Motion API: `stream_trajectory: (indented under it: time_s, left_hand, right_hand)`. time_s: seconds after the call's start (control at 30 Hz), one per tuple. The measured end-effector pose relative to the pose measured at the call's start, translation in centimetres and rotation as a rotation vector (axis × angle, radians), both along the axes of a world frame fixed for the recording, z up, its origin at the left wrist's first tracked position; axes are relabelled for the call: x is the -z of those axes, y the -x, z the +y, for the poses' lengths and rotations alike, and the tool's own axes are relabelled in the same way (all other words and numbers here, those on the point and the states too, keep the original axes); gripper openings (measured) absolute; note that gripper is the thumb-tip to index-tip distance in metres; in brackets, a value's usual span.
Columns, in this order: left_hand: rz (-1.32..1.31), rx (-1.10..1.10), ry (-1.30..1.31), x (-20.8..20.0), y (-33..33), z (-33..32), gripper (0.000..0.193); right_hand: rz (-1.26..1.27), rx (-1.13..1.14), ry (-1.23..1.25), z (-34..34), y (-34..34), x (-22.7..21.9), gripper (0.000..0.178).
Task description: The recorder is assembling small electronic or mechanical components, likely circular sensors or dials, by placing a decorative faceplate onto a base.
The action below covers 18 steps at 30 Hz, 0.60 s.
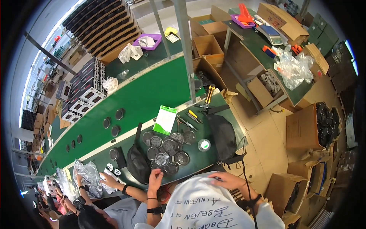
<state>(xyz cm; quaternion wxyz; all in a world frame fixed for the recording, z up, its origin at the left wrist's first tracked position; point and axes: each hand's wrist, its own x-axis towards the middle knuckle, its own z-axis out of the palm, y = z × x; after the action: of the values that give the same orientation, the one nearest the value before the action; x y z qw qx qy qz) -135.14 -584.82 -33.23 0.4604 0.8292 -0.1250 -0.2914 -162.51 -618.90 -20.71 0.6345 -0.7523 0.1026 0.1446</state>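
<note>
the green conveyor belt (pixel 152 95) runs past my dark green bench (pixel 213 110), where a heap of round metal discs (pixel 166 149) sits near the bench's near edge, a black bag (pixel 223 133) just to their right. my left hand (pixel 155 178) hovers at that edge below the discs, fingers curled, grip unclear. my right hand (pixel 227 180) lies flat, open and empty on my white shirt (pixel 202 206)

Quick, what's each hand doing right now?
Left hand: fingers curled near the round metal parts; a hold cannot be told.
Right hand: resting on white shirt, empty.
</note>
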Motion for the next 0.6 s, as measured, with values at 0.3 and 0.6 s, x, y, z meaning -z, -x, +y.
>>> stream_trajectory:
  time_s: [0.3,0.6]
  left_hand:
    - [0.001,-0.017,0.134,-7.9,-1.7,-4.3,0.01]
    - [0.215,0.071,-0.128,-1.2,11.0,-4.8,0.022]
  right_hand:
    - [0.372,0.334,-0.32,-3.9,14.9,-6.8,0.061]
    - [-0.314,0.199,0.248,-8.2,6.8,-10.5,0.05]
